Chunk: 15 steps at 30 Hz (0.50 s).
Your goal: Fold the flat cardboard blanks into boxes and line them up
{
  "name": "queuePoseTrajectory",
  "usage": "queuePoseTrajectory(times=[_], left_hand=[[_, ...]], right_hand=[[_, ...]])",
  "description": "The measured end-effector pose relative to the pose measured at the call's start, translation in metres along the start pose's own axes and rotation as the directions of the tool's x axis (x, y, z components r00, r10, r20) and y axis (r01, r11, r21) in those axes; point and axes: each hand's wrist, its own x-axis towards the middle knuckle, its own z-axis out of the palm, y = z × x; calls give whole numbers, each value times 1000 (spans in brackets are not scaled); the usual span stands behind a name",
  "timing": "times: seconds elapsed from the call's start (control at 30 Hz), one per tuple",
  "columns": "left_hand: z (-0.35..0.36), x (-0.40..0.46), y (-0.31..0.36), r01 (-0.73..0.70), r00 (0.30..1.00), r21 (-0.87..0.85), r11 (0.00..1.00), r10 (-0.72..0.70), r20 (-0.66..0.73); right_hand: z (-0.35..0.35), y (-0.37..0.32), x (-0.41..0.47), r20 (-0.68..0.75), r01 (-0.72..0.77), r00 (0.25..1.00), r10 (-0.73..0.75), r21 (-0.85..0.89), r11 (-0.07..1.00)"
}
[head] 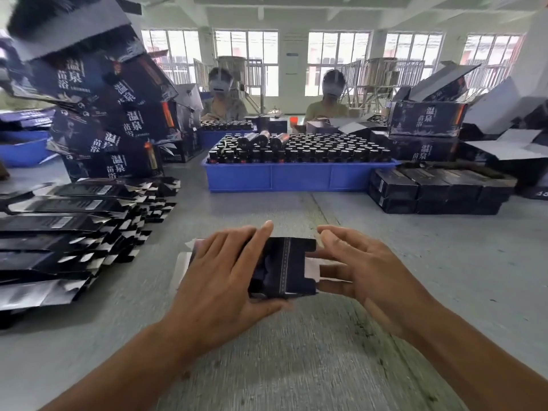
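Note:
A dark cardboard box blank (284,266), partly opened into a sleeve, lies across the grey table in front of me. My left hand (225,277) grips its left part, fingers over the top and thumb underneath. My right hand (355,268) is at its right end, fingers spread and bent against the white end flaps. Several rows of flat dark blanks (68,232) lie stacked at the left. Folded boxes (112,120) are piled high behind them.
A blue tray (296,176) full of dark bottles stands in the middle of the table. Closed dark boxes (436,191) lie in a row to its right, with open boxes (430,120) piled behind. Two people sit across the table.

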Motion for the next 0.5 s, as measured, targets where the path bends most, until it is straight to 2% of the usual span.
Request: queuePoseTrajectory(times=[0.2, 0.3, 0.5], left_hand=[[-1, 3, 3, 18, 997, 14, 1000, -17, -72], [0, 8, 9, 14, 996, 0, 1000, -14, -88], [0, 19, 16, -82, 994, 9, 997, 83, -77]], right_hand=[[-1, -1, -6, -23, 81, 996, -83, -80, 994], [1, -2, -9, -27, 152, 987, -160, -180, 972], [6, -8, -14, -25, 181, 981, -192, -236, 955]])
